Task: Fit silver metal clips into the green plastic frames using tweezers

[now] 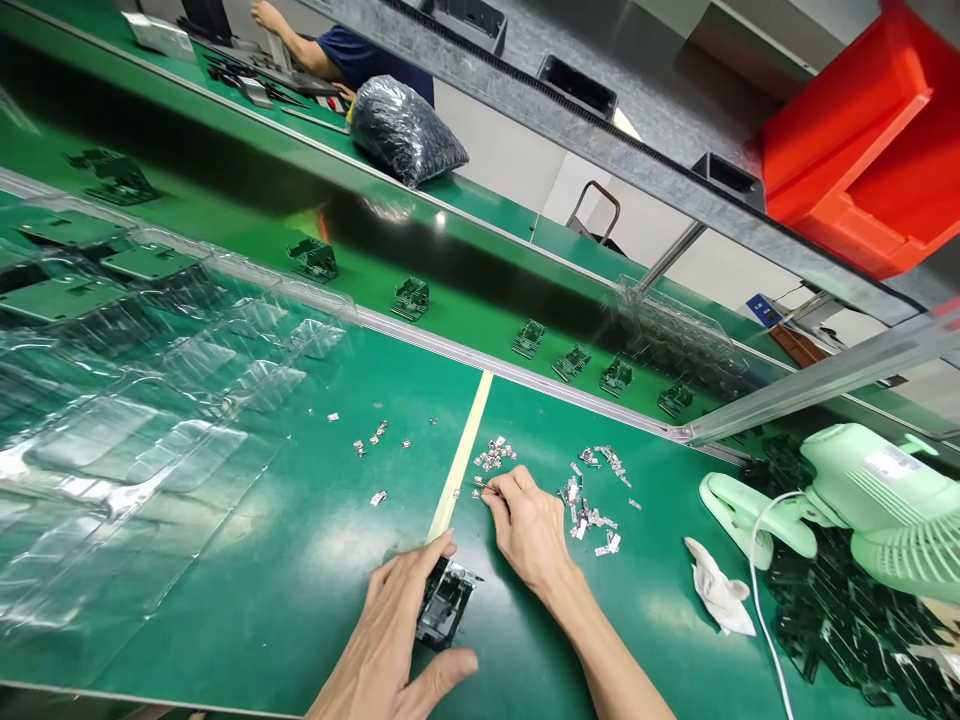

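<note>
"From the head view, what are your hands doing?"

"My left hand (pixel 397 620) lies around the black housing (pixel 444 608), fingers along its far side, thumb spread clear of it. I can't tell whether it grips or only steadies. My right hand (pixel 529 525) pinches something slim and dark (pixel 489 487) between thumb and forefinger, its end at the small metal clips; too fine to name."

"And where is the housing?"

"On the green bench (pixel 262 560) right in front of me, at the near end of the yellow tape (pixel 469 440)."

"How far along are you?"

"Partway, I'd judge. A row of similar dark assemblies (pixel 574 362) stands on the strip beyond the metal rail (pixel 450 345); those look like finished ones. Whether this housing has any clips fitted, I can't see. Plenty remain: a heap of clips (pixel 495 453) just right of the tape, more metal pieces (pixel 589 515) farther right, a few strays (pixel 371 437) on the left."

"Room to move?"

"Most of it is left of my left hand, up to the edge of the clear trays (pixel 150 440). On the right there's a bare patch between the metal pieces and the white cloth (pixel 716 590); past that come the fan's cord (pixel 752 565), the green fan (pixel 877 490) and a dark pile of parts (pixel 847 640). The rail bounds the far side."
</note>
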Demonstrator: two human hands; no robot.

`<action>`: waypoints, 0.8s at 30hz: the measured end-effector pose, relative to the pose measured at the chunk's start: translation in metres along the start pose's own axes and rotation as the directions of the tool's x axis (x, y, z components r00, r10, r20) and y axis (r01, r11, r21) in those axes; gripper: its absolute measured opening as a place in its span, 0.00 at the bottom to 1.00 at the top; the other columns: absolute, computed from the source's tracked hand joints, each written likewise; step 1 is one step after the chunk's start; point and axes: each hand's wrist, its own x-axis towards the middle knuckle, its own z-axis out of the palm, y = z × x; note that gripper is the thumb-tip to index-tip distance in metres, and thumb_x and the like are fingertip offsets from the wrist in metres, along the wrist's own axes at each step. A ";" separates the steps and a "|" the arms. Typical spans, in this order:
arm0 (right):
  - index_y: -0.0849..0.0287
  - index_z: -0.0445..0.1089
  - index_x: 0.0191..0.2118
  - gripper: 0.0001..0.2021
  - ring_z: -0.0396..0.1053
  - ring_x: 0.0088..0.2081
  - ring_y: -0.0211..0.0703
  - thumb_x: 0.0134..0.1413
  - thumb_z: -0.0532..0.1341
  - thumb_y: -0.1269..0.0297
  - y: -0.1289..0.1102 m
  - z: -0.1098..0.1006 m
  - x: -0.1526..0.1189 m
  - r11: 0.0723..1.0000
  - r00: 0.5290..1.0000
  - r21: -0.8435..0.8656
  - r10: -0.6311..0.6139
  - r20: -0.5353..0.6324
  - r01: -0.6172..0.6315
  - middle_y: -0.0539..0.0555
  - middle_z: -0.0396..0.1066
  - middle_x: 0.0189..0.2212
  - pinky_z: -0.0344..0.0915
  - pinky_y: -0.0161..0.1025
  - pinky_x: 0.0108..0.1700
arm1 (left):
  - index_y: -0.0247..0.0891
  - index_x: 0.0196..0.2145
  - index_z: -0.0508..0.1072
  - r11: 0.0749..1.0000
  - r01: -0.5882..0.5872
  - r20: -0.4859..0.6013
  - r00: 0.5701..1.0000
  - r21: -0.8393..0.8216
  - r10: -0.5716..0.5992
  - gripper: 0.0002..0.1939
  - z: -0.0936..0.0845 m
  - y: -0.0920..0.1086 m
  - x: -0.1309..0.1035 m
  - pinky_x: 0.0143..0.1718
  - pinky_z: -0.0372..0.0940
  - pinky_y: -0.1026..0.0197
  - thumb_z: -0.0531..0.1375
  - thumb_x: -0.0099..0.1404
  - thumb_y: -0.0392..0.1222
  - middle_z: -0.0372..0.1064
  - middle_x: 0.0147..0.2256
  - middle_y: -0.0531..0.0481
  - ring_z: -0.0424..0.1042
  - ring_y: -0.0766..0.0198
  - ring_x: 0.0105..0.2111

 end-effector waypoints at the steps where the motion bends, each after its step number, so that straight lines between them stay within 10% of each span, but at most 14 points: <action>1: 0.55 0.71 0.42 0.08 0.69 0.31 0.42 0.73 0.56 0.67 0.001 0.000 0.001 1.000 1.000 0.003 -0.006 0.007 0.006 0.51 0.71 0.39 0.50 0.38 0.30 | 0.55 0.74 0.50 1.000 -0.015 -0.013 1.000 0.011 0.016 0.40 0.000 0.000 0.001 0.53 0.74 0.41 0.58 0.70 0.65 0.71 0.61 0.38 0.72 0.41 0.58; 14: 0.54 0.63 0.38 0.08 0.66 0.40 0.40 0.74 0.53 0.64 -0.041 -0.058 -0.071 0.811 0.990 0.577 0.019 0.139 -0.096 0.51 0.66 0.42 0.61 0.36 0.41 | 0.53 0.65 0.62 0.997 -0.003 -0.025 1.000 0.082 0.005 0.51 0.006 0.016 0.017 0.49 0.73 0.43 0.73 0.48 0.70 0.73 0.50 0.45 0.73 0.45 0.49; 24: 0.53 0.61 0.38 0.08 0.65 0.35 0.41 0.74 0.51 0.64 -0.041 -0.042 -0.086 0.861 0.992 0.493 0.081 0.101 -0.121 0.50 0.66 0.38 0.60 0.39 0.38 | 0.49 0.64 0.61 0.985 -0.095 -0.044 0.994 0.143 0.102 0.51 0.013 0.029 0.016 0.44 0.73 0.48 0.72 0.49 0.71 0.72 0.47 0.46 0.74 0.49 0.43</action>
